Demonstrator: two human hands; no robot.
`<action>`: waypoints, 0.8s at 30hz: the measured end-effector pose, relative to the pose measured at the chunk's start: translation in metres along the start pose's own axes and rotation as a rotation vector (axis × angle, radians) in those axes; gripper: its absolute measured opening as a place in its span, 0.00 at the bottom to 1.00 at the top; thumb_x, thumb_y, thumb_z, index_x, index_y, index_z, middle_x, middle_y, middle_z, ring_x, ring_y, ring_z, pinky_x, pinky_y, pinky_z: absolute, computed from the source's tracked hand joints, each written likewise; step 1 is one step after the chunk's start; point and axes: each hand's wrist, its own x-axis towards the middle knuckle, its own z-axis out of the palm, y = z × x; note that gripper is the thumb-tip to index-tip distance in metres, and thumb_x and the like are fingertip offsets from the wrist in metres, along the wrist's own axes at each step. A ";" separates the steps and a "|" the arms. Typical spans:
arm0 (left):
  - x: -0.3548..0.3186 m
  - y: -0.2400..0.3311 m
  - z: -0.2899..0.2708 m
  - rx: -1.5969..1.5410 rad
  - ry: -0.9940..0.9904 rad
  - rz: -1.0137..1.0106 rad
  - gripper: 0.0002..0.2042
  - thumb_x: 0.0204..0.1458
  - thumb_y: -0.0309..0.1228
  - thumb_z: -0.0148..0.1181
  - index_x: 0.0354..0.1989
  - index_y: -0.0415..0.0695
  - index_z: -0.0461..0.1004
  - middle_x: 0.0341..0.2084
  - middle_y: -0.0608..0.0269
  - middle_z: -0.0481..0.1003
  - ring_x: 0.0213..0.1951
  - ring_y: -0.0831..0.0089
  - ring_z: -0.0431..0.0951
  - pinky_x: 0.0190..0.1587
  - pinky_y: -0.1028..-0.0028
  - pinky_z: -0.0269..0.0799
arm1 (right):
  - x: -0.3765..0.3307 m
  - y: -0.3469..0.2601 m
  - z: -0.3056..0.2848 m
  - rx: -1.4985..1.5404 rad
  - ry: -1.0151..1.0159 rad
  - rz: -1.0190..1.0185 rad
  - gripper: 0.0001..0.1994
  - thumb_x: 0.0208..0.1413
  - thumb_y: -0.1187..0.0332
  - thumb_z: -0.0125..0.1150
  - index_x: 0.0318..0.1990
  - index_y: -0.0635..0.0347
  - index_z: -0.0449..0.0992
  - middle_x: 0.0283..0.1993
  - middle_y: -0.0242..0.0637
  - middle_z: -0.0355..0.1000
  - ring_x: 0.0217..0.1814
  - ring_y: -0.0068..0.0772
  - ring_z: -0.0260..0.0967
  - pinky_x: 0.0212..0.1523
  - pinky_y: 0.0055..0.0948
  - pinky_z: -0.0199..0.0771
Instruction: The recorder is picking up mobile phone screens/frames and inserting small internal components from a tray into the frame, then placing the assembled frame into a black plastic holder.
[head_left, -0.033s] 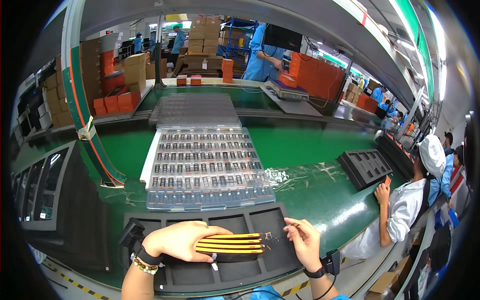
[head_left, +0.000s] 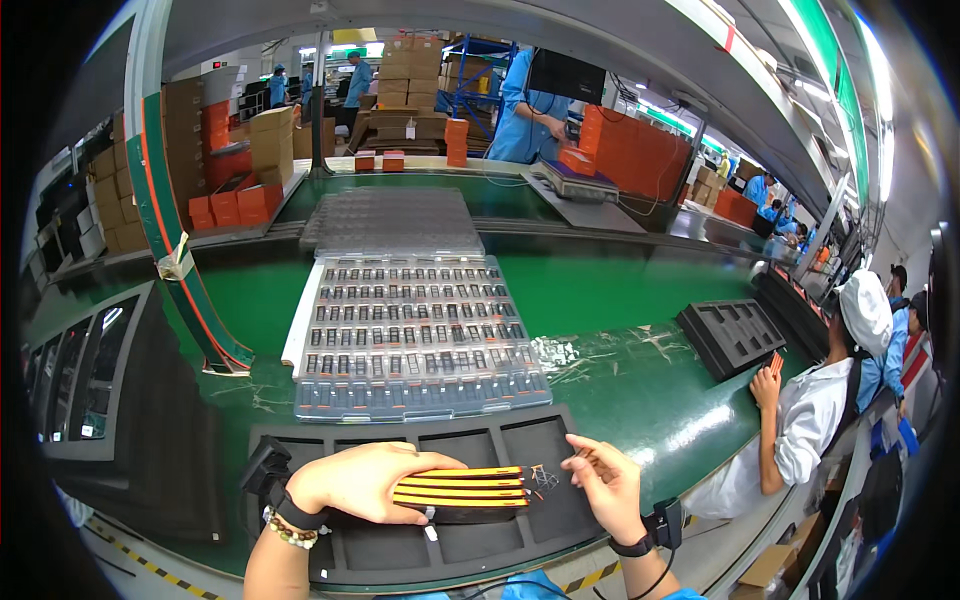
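My left hand is closed around a stack of several flat slabs with yellow-orange edges and dark layers between them. Thin dark strands, too fine to make out clearly, stick out from the right end of the stack. My right hand is just right of these strands, with its fingers bent and the fingertips drawn together; whatever is between them is too small to tell. Both hands are over a black foam tray with several rectangular pockets. A small white piece shows below the stack.
Beyond the foam tray lie clear plastic trays with rows of small dark parts. Black foam is stacked at left beside a green post. At right, a person in white works by another foam tray. Orange boxes stand behind.
My right hand has shifted very slightly left, toward the strands. My left hand keeps its grip on the stack, and the rest looks the same.
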 end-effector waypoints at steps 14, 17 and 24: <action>-0.002 0.006 0.000 0.015 -0.023 -0.048 0.34 0.49 0.37 0.69 0.67 0.45 0.65 0.50 0.52 0.77 0.50 0.55 0.75 0.56 0.62 0.70 | 0.016 -0.020 0.048 0.095 -0.231 -0.142 0.10 0.62 0.76 0.62 0.51 0.64 0.78 0.40 0.39 0.83 0.43 0.23 0.80 0.32 0.15 0.72; -0.002 0.004 0.001 -0.001 -0.014 -0.020 0.34 0.49 0.37 0.69 0.67 0.45 0.65 0.50 0.52 0.77 0.50 0.55 0.75 0.57 0.62 0.70 | 0.012 -0.022 0.049 0.071 -0.228 -0.107 0.11 0.63 0.78 0.60 0.51 0.69 0.78 0.42 0.43 0.82 0.42 0.23 0.80 0.37 0.18 0.79; -0.002 0.005 0.000 -0.003 -0.026 -0.012 0.34 0.49 0.37 0.69 0.67 0.45 0.65 0.49 0.52 0.77 0.49 0.55 0.75 0.56 0.62 0.70 | 0.006 -0.008 0.054 0.122 -0.200 -0.079 0.11 0.60 0.78 0.63 0.49 0.67 0.80 0.42 0.42 0.83 0.38 0.23 0.81 0.35 0.20 0.79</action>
